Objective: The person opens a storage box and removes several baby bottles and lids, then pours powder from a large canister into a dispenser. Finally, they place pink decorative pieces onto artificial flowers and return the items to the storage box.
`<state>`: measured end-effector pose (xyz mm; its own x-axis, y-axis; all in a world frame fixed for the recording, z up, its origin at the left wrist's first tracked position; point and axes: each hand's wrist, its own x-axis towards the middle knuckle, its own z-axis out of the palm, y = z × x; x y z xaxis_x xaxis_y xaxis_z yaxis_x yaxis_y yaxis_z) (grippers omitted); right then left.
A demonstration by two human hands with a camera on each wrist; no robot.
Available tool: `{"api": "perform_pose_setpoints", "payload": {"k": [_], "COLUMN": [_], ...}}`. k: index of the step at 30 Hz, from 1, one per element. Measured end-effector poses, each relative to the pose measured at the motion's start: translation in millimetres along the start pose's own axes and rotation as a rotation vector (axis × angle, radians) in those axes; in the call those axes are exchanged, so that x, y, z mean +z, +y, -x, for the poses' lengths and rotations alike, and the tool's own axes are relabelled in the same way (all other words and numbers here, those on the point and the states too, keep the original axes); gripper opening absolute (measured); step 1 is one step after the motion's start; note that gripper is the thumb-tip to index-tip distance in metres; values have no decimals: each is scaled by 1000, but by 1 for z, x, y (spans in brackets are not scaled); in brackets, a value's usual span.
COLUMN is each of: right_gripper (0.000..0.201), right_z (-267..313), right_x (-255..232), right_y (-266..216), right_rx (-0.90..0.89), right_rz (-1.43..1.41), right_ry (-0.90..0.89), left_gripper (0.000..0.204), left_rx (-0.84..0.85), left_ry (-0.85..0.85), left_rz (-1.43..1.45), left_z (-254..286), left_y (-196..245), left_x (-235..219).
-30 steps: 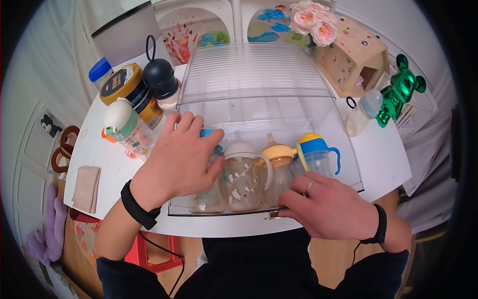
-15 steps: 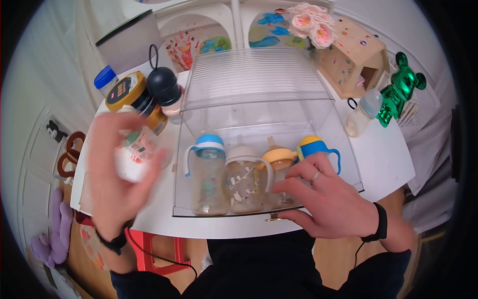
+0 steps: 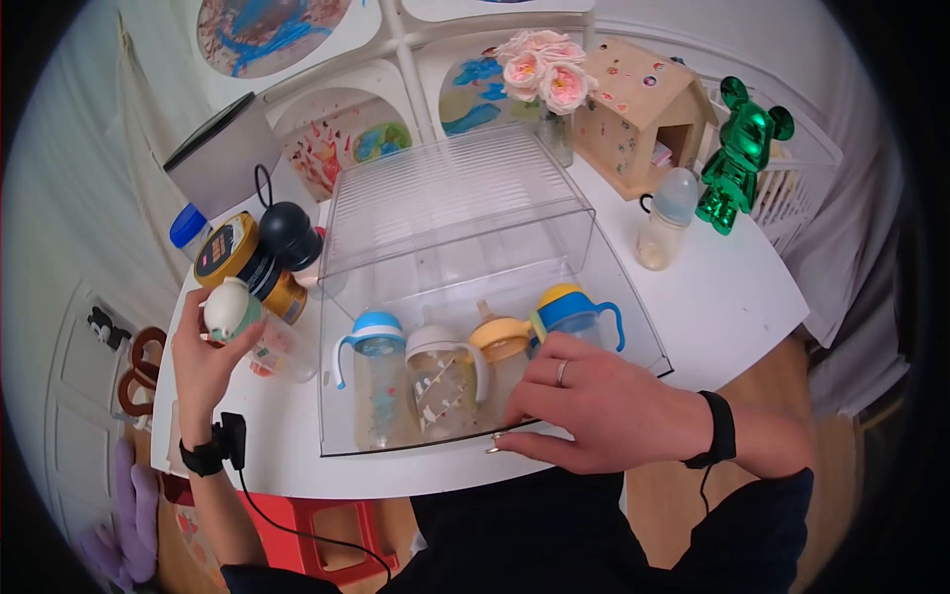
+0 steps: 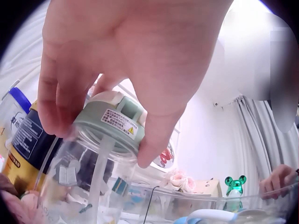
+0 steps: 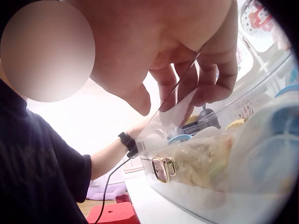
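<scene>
My left hand (image 3: 203,351) grips the straw bottle (image 3: 282,351) at the left of the table, thumb and fingers round its green-and-white lid (image 4: 117,122). A straw shows inside the bottle's clear body. The right hand (image 3: 604,406) straddles the front wall of a clear storage box (image 3: 445,188), fingers loosely bent inside and thumb outside beside the gold clasp (image 5: 161,169). Inside the box stand a blue-lidded bottle (image 3: 381,391), a cream-lidded handled bottle (image 3: 440,386), a yellow-collared bottle (image 3: 500,339) and a blue-and-yellow cup (image 3: 572,309), the last two partly hidden by my right hand.
Behind the straw bottle are a gold-lidded tub (image 3: 228,247), a dark round container (image 3: 289,236) and a blue-lidded jar (image 3: 188,226). On the right stand another baby bottle (image 3: 665,223), a green bear figure (image 3: 740,148) and a wooden house (image 3: 643,109). Flowers (image 3: 544,69) are behind the box.
My left hand has left the blue-lidded bottle in the box, moved left and taken hold of the straw bottle's lid. The right hand has stayed at the box's front edge. The head view has shifted.
</scene>
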<state>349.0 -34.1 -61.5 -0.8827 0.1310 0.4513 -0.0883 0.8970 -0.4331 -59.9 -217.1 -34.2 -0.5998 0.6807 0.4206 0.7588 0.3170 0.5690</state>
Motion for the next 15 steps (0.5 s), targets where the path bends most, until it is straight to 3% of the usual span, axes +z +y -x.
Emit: {"api": "perform_pose_setpoints", "payload": {"k": [1,4,6,7,9,12,13,15], "right_gripper": [22,24,25,25,24,16,15,11], "right_z": [2,9,12,12,12,9,8,5], "right_x": [0,-8,-18,-25,-39,-66,-73,-85], "right_y": [1,-3,-5,-5,-5,-1,2,8], "right_rx": [-13,-21,-13,-16,14,67,90,136], "right_rz": [-8,134,191,222,293,411,449,506], "right_ry": [22,51,68,71,140,192,202,232], "left_gripper": [66,74,88,95,104,99,94,84], "left_rx": [17,316,352,283,332,554,516,726], "left_ry": [14,114,283,226,181,-30,-136,-297], "left_rz": [-13,-65,39,119,331,400,460,388], "left_z": [0,0,1,5,3,-2,1,-12], "left_y": [2,7,13,34,59,113,138,149], "left_x": [-4,-36,-61,-81,-83,-35,-14,19]}}
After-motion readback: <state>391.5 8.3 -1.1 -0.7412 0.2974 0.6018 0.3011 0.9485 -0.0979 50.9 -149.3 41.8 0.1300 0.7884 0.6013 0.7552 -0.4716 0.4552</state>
